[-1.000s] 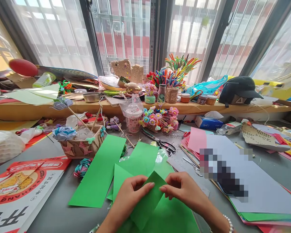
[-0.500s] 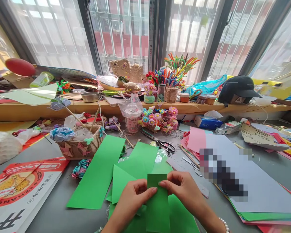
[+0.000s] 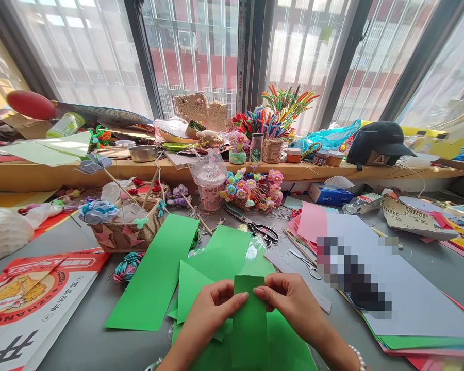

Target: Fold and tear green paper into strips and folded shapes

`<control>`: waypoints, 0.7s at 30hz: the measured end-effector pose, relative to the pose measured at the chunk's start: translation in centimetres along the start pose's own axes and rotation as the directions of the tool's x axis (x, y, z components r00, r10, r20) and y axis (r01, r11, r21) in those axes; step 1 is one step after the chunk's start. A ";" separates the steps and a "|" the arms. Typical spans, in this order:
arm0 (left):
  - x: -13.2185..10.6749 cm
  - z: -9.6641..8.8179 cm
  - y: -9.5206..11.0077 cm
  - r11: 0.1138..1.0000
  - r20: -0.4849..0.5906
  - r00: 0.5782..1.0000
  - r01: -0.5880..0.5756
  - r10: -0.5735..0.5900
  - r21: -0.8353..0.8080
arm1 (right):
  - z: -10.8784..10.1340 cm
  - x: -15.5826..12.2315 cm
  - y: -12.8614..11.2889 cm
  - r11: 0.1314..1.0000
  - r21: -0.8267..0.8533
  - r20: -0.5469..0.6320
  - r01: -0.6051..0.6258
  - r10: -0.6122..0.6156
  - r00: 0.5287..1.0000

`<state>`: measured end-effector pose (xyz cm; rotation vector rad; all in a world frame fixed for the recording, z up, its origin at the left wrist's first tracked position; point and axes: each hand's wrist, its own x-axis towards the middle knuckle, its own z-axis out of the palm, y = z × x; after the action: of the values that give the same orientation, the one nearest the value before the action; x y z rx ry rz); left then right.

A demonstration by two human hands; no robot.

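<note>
A narrow strip of green paper (image 3: 249, 330) stands upright between my hands at the bottom centre. My left hand (image 3: 215, 309) pinches its left edge near the top, thumb in front and fingers behind. On the opposite edge my right hand (image 3: 290, 301) grips it the same way, with the thumb tips close together. Whether the strip is folded double I cannot tell. Beneath and behind it lie several green paper sheets (image 3: 224, 250), partly over clear plastic wrapping. A long green sheet (image 3: 154, 278) lies to the left of my left hand.
Black-handled scissors (image 3: 255, 226) and smaller scissors (image 3: 307, 263) lie beyond my hands. A decorated box (image 3: 127, 234) stands left, near a printed paper bag (image 3: 42, 304). A stack of coloured paper (image 3: 402, 278) lies right. Behind stand a lidded cup (image 3: 212, 190) and small crocheted flowers (image 3: 251, 188).
Both thumbs have shifted slightly along the top of the green strip, which has moved a little left. Both hands keep their hold. The whole view has shifted very slightly.
</note>
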<state>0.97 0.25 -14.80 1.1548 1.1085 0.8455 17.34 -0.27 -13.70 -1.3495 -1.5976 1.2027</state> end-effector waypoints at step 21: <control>-0.3 -0.2 0.7 0.982 -0.072 0.994 0.071 -0.084 -0.177 | 0.2 -0.2 -0.6 0.999 -0.037 0.044 0.008 -0.006 0.999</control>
<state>0.73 0.13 -14.06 0.9341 1.1135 0.9150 17.02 -0.51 -13.18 -1.3477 -1.6615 1.2118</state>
